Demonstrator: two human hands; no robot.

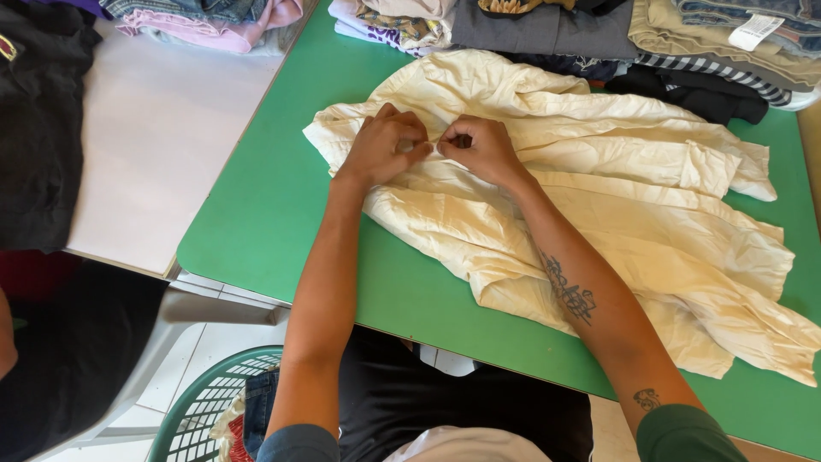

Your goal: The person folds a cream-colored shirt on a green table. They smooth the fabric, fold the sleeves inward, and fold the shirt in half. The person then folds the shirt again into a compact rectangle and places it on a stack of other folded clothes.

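A crumpled cream shirt (616, 205) lies spread across the green table (265, 205). My left hand (383, 145) and my right hand (481, 147) meet knuckle to knuckle near the shirt's upper left part. Both pinch the cream fabric between fingers and thumbs at the same small spot. What lies exactly between the fingertips is hidden by the fingers. My forearms reach in from the bottom edge, the right one resting over the shirt.
Folded clothes (547, 26) in several colours are stacked along the table's far edge. A white table (162, 128) stands to the left with a black garment (38, 120) and a pink pile (214, 26). A green laundry basket (201, 411) sits on the floor below.
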